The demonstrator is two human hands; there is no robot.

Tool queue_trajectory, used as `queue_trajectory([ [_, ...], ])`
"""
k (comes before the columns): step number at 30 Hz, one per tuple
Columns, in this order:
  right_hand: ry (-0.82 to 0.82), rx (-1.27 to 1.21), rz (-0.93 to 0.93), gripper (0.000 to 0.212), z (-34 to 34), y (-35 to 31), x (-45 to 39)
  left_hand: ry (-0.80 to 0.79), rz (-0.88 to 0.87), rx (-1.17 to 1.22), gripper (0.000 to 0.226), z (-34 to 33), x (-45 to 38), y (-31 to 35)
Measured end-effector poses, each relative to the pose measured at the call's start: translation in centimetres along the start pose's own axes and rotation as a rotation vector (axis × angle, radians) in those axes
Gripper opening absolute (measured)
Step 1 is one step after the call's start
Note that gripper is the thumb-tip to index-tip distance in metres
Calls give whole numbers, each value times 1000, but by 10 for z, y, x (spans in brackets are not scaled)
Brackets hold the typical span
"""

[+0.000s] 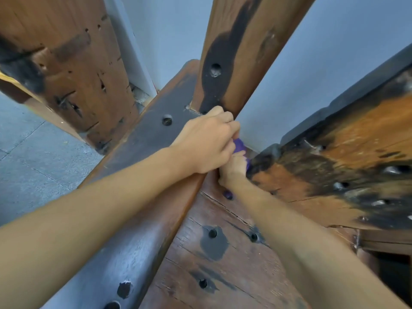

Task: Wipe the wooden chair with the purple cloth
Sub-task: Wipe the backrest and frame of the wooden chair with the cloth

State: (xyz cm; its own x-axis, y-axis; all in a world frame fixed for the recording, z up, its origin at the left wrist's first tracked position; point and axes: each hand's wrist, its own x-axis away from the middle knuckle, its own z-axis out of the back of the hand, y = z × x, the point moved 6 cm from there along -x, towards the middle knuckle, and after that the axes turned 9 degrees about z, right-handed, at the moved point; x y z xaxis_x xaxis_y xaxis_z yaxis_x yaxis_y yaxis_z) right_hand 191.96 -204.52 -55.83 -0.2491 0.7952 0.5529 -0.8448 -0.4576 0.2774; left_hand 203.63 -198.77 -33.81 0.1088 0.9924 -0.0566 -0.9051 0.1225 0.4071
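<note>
Purple cloth [240, 146] mostly hidden behind left hand [207, 143].

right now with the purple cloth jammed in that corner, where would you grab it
Take the purple cloth by the exposed bunch above the right hand, coming from above on the wall side. Only that fold shows; the rest is pressed into the corner of the wooden chair under both hands, with the left hand curled over it from the armrest side.

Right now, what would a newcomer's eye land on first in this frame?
Two bare forearms meet mid-frame, where the left hand overlaps the right hand, and a scrap of purple cloth shows between them. Around them fan the wooden chair's worn, dark-stained planks, dotted with screw holes, against a pale wall.
</note>
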Motion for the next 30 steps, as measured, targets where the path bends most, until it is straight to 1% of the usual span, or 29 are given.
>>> queue_trajectory([
  [1,-13,-32,5,77,-5,-15,12,-27,-4,-4,23,3,1,-1],
  [2,-32,-74,14,72,-11,-30,24,-48,-4,-3,22,6,2,-1],
  [4,-29,-197,48,75,-14,-41,51,-55,6,3,21,17,5,-2],
  [5,-42,-304,80,75,-10,-35,62,-64,14,1,21,23,8,-1],
  [6,-74,-449,92,67,-3,-23,73,-81,21,-15,22,29,10,-1],
  [8,-160,-818,84,41,9,3,96,-126,30,-57,23,35,19,0],
  [9,-218,-998,75,35,13,12,115,-154,30,-58,21,39,24,1],
  [10,-235,-1127,80,38,19,19,137,-177,34,-41,18,45,30,4],
  [11,-228,-1221,76,45,23,26,158,-212,46,-22,16,50,35,7],
  [12,-198,-1303,48,52,25,35,181,-262,68,-15,16,56,40,11],
  [15,-70,-1591,-69,56,39,63,247,-468,189,-9,23,77,57,23],
  [16,-19,-1664,-85,63,47,73,267,-524,218,21,23,83,63,28],
  [18,68,-1810,-112,78,63,91,303,-639,264,119,19,94,76,43],
  [19,100,-1890,-113,82,77,100,322,-698,294,178,16,104,83,56],
  [20,110,-1980,-99,84,84,102,331,-753,326,255,19,103,90,65],
  [22,157,-2139,-26,80,117,107,354,-813,375,422,38,114,98,91],
  [23,189,-2206,3,77,134,111,365,-810,409,518,41,122,102,106],
  [26,302,-2324,113,67,184,121,397,-696,484,853,34,148,113,146],
  [28,336,-2321,155,61,210,129,418,-682,535,1041,32,162,120,164],
  [30,368,-2272,178,58,230,136,437,-707,523,1111,34,175,123,179],
])
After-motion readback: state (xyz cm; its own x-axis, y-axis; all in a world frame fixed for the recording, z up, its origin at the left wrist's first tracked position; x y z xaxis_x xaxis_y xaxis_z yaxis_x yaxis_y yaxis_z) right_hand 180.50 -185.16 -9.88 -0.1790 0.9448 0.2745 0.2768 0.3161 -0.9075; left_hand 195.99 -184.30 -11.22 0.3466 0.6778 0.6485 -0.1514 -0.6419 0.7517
